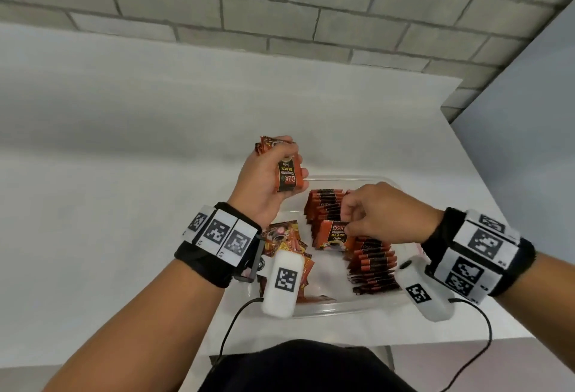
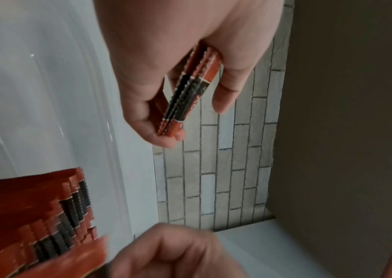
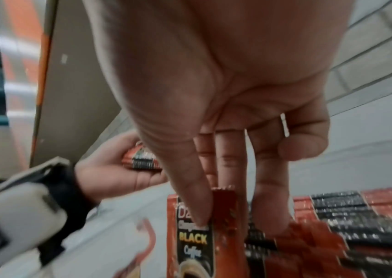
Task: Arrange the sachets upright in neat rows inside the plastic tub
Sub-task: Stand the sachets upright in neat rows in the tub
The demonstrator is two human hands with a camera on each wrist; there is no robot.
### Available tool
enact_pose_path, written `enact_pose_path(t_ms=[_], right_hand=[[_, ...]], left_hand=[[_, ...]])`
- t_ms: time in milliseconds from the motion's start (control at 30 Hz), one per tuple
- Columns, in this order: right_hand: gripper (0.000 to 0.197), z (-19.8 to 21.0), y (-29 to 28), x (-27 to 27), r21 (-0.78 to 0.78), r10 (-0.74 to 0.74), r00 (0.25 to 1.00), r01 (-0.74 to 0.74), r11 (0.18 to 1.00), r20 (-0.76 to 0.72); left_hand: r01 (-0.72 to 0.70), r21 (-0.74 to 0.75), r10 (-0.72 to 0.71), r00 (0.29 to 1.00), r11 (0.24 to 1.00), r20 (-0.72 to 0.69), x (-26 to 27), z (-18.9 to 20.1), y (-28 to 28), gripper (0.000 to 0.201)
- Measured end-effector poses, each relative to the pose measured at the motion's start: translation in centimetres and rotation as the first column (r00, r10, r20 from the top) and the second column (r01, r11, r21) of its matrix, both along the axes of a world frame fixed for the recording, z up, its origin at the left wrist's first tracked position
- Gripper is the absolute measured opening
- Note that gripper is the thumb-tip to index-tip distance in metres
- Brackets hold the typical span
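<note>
Orange-and-black foil coffee sachets are stood on edge in a row down the right half of the clear plastic tub; a loose heap lies at nine o'clock of that row. The sachets are judged light, thin, pliable and slick, best pinched at the crimped top edge. One sachet is pinched there by the right hand, thumb against fingers. A small stack is clamped by the left hand, above the tub's ten o'clock corner. The tub is set on a plain white surface; a grey brick wall is seen at twelve o'clock.
</note>
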State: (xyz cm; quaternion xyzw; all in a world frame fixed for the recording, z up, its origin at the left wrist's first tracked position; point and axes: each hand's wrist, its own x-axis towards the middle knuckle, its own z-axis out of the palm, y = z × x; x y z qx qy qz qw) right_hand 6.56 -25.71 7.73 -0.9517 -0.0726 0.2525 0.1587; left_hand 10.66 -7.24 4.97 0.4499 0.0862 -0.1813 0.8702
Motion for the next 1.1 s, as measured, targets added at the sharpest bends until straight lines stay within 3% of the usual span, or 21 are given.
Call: enact_pose_path(t_ms=[167,400,600,833,967,1100], right_hand=[[0.005,-1.6,0.7,0.4,-0.119,0.075,0.996,-0.068,0.991,0.052],[0.024,-2.3,1.2,0.8,-0.319,0.131,0.991,-0.113,0.941,0.033],[0.012,-2.8,1.4,0.4,-0.426,0.225,0.974,-0.198,0.883,0.013],[0.023,-3.0,1.3,0.5,-0.459,0.262,0.965,-0.219,0.861,0.032],[0.013,-3.0,1.2,0.6,-0.447,0.265,0.964,-0.225,0.866,0.026],[0.016,-3.0,1.3,0.6,-0.429,0.269,0.963,-0.230,0.874,0.031]], left_hand=[[0.027,-0.034,-0.027,1.000,0.999,0.003,0.0,-0.3,0.3,0.012],[0.047,-0.061,-0.046,0.999,0.997,0.013,0.2,-0.3,0.7,0.015],[0.064,-0.094,-0.064,0.998,0.993,0.003,0.1,-0.1,0.8,0.011],[0.078,-0.116,-0.081,0.996,0.990,-0.022,0.0,-0.1,0.8,0.009],[0.089,-0.100,-0.092,0.995,0.991,-0.030,-0.1,-0.2,0.6,0.009],[0.099,-0.082,-0.102,0.994,0.992,-0.037,-0.2,-0.2,0.4,0.009]])
